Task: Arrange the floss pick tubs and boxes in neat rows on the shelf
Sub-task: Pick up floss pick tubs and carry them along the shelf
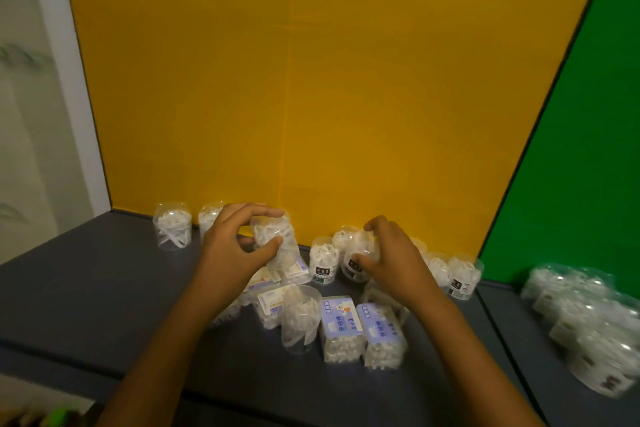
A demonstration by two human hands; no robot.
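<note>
My left hand (232, 246) grips a clear floss pick tub (277, 241) lifted a little above the dark shelf (86, 288). My right hand (391, 260) is closed around another clear tub (356, 258) with a dark label, standing among the tubs by the yellow back wall. Two tubs (172, 225) stand at the back left. More tubs (462, 276) line the back right. In front lie two blue-labelled floss pick boxes (341, 329) side by side, a tipped tub (300, 317) and further boxes (270, 303) partly hidden under my left forearm.
A yellow panel (311, 80) backs the shelf and a green panel (588, 149) backs the adjoining section. A blurred heap of wrapped tubs (588, 322) sits on the shelf at the right. A white post (65, 80) bounds the left side.
</note>
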